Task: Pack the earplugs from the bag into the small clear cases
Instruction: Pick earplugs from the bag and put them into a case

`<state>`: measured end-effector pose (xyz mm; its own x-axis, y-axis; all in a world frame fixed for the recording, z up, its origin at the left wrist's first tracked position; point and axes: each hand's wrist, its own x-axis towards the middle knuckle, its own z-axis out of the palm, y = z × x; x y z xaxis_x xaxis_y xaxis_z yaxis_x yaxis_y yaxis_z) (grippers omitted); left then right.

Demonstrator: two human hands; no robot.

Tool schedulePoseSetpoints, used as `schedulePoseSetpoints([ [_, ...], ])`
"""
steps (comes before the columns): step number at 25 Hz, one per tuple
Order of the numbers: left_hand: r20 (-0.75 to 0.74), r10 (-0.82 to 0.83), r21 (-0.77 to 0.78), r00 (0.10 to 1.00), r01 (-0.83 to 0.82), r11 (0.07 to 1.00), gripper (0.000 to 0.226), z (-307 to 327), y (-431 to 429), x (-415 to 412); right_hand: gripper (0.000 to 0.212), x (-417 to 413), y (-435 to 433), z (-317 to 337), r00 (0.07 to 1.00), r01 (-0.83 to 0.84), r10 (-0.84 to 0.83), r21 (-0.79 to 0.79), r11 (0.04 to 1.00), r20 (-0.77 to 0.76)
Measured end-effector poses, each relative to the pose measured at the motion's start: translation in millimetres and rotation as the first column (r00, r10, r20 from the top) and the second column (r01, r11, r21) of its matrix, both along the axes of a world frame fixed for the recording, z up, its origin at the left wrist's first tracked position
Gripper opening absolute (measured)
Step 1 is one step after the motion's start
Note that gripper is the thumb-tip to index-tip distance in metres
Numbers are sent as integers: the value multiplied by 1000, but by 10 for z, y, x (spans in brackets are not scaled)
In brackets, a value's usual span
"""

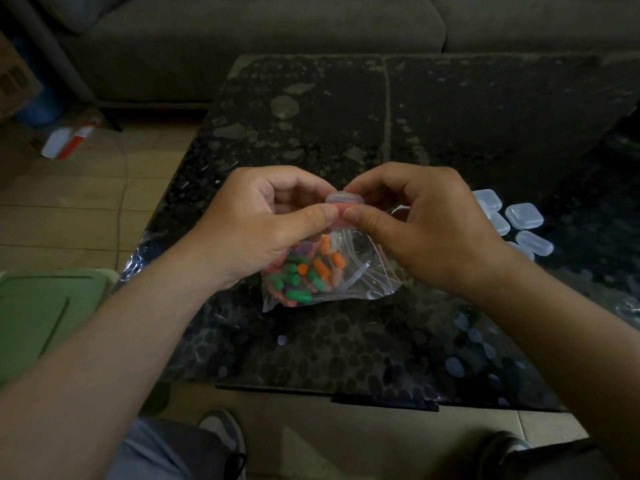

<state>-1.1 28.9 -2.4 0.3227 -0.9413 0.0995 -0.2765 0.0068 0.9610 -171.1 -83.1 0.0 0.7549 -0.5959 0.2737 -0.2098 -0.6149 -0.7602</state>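
Observation:
A small clear case point(343, 204) with pink earplugs showing through it is held above the table. My left hand point(258, 220) and my right hand point(419, 223) both pinch it, thumbs meeting on its near side and fingers curled behind. Directly under my hands lies a clear plastic bag point(363, 275) on the table, holding several orange, green, purple and pink earplugs point(304, 271). Whether the case lid is fully closed cannot be told.
Several more small clear cases point(519, 223) lie on the dark patterned glass table point(311, 341) to the right of my right hand. A green lid point(38, 313) sits at the left. A grey sofa point(242, 36) stands beyond the table.

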Motion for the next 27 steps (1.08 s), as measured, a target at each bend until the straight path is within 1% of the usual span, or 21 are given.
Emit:
schedulePoseSetpoints([
  [5, -16, -14, -13, 1000, 14, 1000, 19, -4, 0, -3, 14, 4, 10, -8, 1000, -14, 14, -24, 1000, 8],
  [15, 12, -20, -24, 1000, 20, 1000, 16, 9, 3, 1, 12, 4, 22, -25, 1000, -13, 14, -55, 998, 7],
  [18, 20, 35, 6, 999, -35, 999, 17, -7, -19, 14, 19, 32, 18, -70, 998, 43, -49, -190, 981, -29],
  [20, -7, 91, 26, 996, -91, 996, 21, -22, -30, 33, 21, 91, 15, -103, 995, 88, -98, -258, 962, -24],
  [24, -32, 243, 43, 969, -242, 969, 29, -18, -60, 76, 16, 266, 3, -154, 988, 157, -154, -262, 952, 33],
  [26, -46, 275, 53, 960, -272, 961, 31, -12, -66, 97, 15, 349, 12, -191, 983, 183, -179, -249, 951, 38],
  [27, -59, 281, 59, 958, -278, 959, 33, -12, -68, 116, 19, 386, 20, -196, 983, 184, -182, -228, 956, 27],
])
